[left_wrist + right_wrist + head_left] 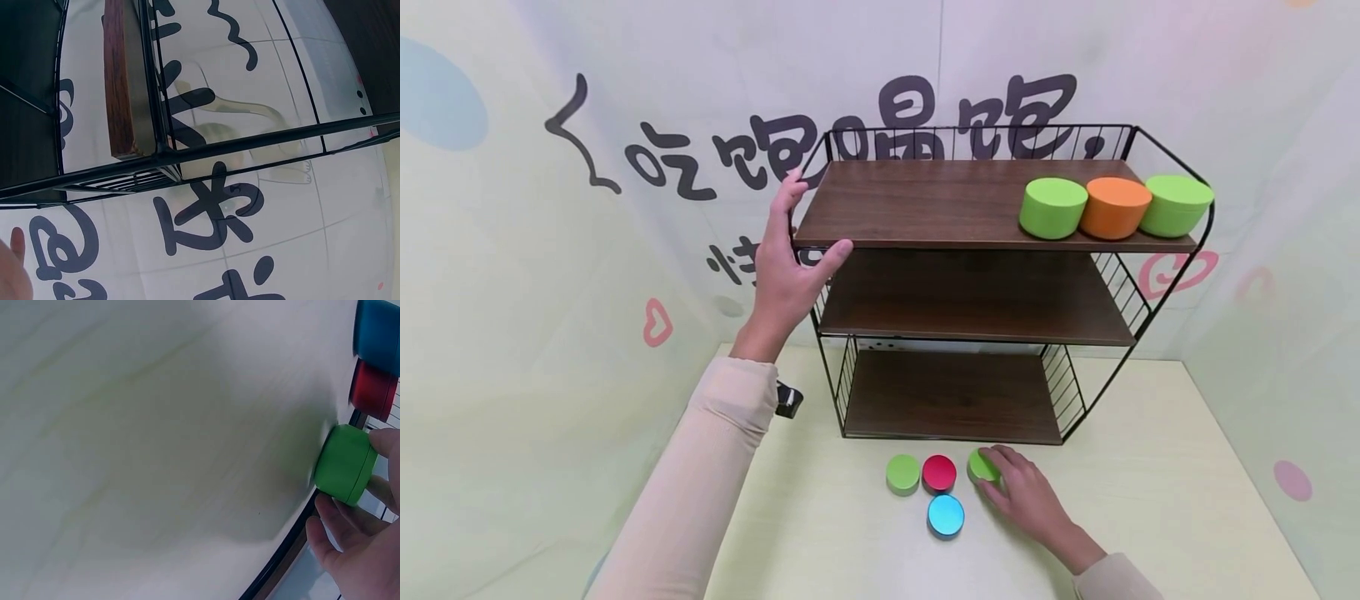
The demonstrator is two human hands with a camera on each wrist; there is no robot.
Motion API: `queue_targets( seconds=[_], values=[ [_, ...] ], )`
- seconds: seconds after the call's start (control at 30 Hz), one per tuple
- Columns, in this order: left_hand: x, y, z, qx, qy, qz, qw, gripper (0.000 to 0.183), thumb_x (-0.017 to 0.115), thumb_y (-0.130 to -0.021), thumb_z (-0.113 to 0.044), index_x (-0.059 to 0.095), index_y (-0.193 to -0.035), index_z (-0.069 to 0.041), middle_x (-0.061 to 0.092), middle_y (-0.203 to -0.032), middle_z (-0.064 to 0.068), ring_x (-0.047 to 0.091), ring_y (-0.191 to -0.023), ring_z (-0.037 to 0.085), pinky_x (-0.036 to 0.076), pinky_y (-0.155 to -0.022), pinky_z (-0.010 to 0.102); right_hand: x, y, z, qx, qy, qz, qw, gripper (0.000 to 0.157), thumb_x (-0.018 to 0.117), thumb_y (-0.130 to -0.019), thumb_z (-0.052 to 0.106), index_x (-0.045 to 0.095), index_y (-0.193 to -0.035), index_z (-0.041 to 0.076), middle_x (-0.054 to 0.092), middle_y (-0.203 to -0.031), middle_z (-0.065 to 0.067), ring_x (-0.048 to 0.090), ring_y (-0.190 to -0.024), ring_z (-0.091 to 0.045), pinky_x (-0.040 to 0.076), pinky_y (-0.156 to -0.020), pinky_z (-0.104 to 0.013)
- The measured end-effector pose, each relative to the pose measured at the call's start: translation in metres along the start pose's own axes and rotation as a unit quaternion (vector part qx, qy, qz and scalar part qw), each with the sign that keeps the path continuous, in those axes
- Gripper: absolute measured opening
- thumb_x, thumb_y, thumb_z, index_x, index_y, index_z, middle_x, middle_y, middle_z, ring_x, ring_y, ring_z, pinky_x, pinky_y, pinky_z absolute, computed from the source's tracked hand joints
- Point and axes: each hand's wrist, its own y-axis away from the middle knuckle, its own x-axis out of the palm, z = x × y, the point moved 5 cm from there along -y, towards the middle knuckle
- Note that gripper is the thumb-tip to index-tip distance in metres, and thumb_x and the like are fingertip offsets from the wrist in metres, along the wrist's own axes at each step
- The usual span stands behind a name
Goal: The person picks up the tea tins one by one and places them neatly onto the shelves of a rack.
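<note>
My left hand (790, 258) holds the upper left corner of a three-tier shelf rack (925, 200), with the thumb at the top board's front edge and the fingers along the side frame. In the left wrist view, only part of that hand (14, 269) shows beside the black wire frame (206, 150). On the table, my right hand (1026, 496) holds a round green tin (982, 467) between thumb and fingers. The right wrist view shows this green tin (344, 464) near the fingertips. To its left stand a green tin (902, 474), a red tin (939, 473) and a blue tin (945, 516).
On the top board's right end stand a green tin (1052, 208), an orange tin (1116, 208) and another green tin (1176, 205) in a row. The middle board (977, 300) and bottom board (955, 396) are dark wood. A printed cloth (715, 75) hangs behind.
</note>
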Motion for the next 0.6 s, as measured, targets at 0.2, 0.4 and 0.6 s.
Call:
queue_targets(
  seconds=[0.2,0.4,0.6],
  values=[
    [0.0,0.0,0.0002,-0.002,-0.002,0.001,1.0,0.075,0.077,-0.083,-0.032,0.04,-0.146,-0.016,0.033,-0.158,-0.013,0.031,-0.141,0.001,0.029,-0.112,0.03,-0.0006,-0.0005,0.0001,-0.003,-0.001,-0.004,1.0,0.048,0.085,-0.077,0.018,0.067,-0.12,0.004,0.066,-0.111,-0.015,0.066,-0.095,-0.03,0.055,-0.078,-0.048],
    [0.0003,0.0011,0.0018,-0.002,-0.01,0.002,0.9999,0.075,0.074,-0.084,-0.037,0.039,-0.147,-0.014,0.031,-0.159,-0.015,0.03,-0.142,0.001,0.028,-0.113,0.033,-0.0024,-0.0019,0.0009,-0.006,0.001,0.0,1.0,0.048,0.085,-0.077,0.019,0.067,-0.118,0.005,0.066,-0.109,-0.013,0.065,-0.092,-0.027,0.055,-0.076,-0.046],
    [0.0,0.0015,0.0016,-0.004,-0.012,0.006,0.9999,0.074,0.074,-0.085,-0.037,0.039,-0.148,-0.019,0.029,-0.16,-0.013,0.03,-0.141,0.0,0.027,-0.114,0.033,-0.0083,-0.005,0.0011,-0.004,0.008,0.001,1.0,0.048,0.085,-0.076,0.022,0.068,-0.117,0.006,0.067,-0.108,-0.014,0.066,-0.091,-0.028,0.055,-0.075,-0.047]
  ],
)
